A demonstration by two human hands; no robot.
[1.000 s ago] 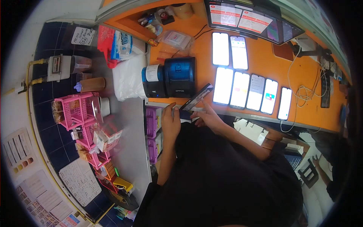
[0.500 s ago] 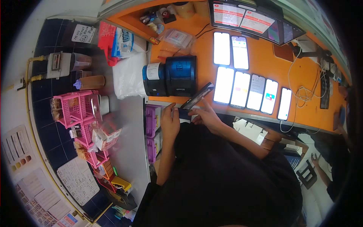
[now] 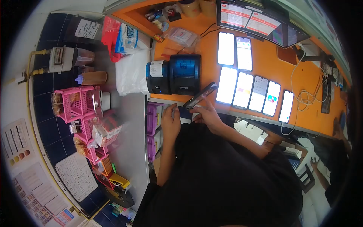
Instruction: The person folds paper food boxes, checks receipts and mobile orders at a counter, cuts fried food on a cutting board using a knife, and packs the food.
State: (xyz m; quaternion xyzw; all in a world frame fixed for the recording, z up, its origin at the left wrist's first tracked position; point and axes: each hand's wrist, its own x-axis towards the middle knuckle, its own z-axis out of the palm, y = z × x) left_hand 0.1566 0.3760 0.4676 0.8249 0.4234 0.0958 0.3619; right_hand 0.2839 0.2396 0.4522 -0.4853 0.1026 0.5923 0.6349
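Note:
A smartphone (image 3: 200, 95) in a dark case is tilted above the counter's front edge, its screen seen at a steep angle. My right hand (image 3: 208, 115) grips it from the right, one finger along its side. My left hand (image 3: 172, 121) is just left of the phone's lower end, fingers loosely bent and apart, with nothing visible in them. Just beyond the phone stand two black printers, a larger one (image 3: 184, 75) and a smaller one (image 3: 159, 83) with a paper slip sticking out. Lit phones, among them a large white-screened one (image 3: 227, 85), lie in rows to the right.
A monitor (image 3: 261, 20) stands at the back of the orange counter (image 3: 298, 83). White cables (image 3: 302, 98) tangle at right. Pink baskets (image 3: 77, 106) and white plastic bags (image 3: 130, 73) are on the left. Another person's arm (image 3: 319, 174) shows at far right.
The view has shifted slightly, so the counter items sit a little further right. My right hand still holds the phone, and my left hand stays close by.

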